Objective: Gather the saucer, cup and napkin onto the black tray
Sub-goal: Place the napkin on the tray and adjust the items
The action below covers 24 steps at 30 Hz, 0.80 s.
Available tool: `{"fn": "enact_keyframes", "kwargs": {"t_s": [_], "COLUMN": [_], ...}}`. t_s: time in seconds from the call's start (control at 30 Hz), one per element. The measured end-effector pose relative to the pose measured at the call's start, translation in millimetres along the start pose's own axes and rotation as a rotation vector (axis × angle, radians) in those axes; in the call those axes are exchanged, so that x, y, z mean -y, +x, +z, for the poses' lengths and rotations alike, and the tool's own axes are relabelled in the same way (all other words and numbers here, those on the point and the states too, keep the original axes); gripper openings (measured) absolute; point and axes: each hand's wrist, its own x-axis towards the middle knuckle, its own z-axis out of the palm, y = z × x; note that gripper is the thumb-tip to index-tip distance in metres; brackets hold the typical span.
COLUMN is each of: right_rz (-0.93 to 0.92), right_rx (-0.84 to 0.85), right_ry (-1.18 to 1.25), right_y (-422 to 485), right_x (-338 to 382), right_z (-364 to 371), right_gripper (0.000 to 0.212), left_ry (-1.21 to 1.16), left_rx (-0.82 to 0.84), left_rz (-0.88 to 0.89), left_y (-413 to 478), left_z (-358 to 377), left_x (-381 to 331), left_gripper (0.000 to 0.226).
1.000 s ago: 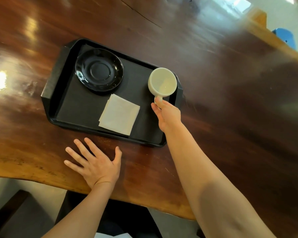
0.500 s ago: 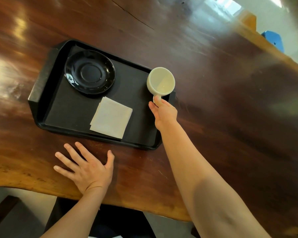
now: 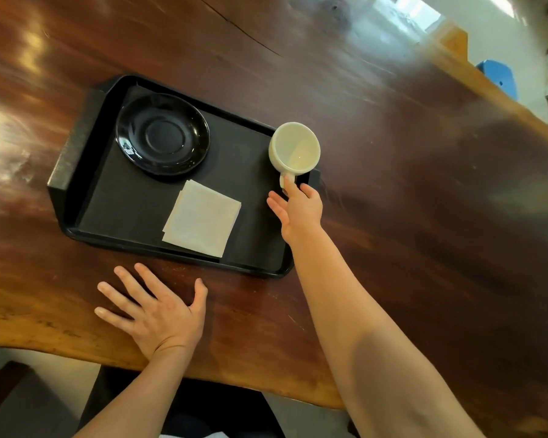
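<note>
The black tray [image 3: 117, 213] lies on the dark wooden table. On it, a black saucer [image 3: 162, 134] sits at the far left and a folded white napkin [image 3: 202, 223] lies near the front rim. An empty cream cup [image 3: 295, 148] stands upright at the tray's far right corner, its handle pointing toward me. My right hand [image 3: 298, 210] is just behind the handle with its fingers apart; one fingertip still touches the handle. My left hand [image 3: 154, 311] rests flat and spread on the table in front of the tray, holding nothing.
The wooden table [image 3: 393, 200] stretches far and right, its uneven near edge [image 3: 76, 352] close to my body. A blue object [image 3: 497, 77] sits beyond the far right edge. Dark seating shows below the table edge.
My right hand's fingers have spread apart from their pinch on the cup handle. The cup stays at the tray's right corner. My left hand has not moved; the view shifted slightly.
</note>
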Motion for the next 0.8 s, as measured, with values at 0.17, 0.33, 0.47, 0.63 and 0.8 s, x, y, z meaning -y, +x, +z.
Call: {"fn": "enact_keyframes", "kwargs": {"t_s": [0.17,0.33,0.47,0.63,0.8], "right_rz": [-0.062,-0.083,-0.052,0.023,0.000], "right_rx": [-0.121,0.083,0.199,0.240,0.241], "right_ry": [-0.139,-0.318,-0.459,-0.536,-0.627], "right_y": [-11,-20,-16,-12,-8], "right_x": [-22,-31,-29,-32,-29], "right_z": [3,31,62,96,116], "right_gripper": [0.022,0.011,0.015,0.026,0.020], "left_ry": [0.006,0.037,0.056,0.071,0.076], "left_rx": [0.011,0.019,0.038,0.043,0.044], "left_rz": [0.000,-0.006,-0.019,-0.021,-0.018], "left_y": [0,1,1,2,2], "left_z": [-1,-1,-3,-4,-3], "left_x": [-1,-1,-5,-4,-5], "left_gripper": [0.110,0.111,0.110,0.109,0.109]}}
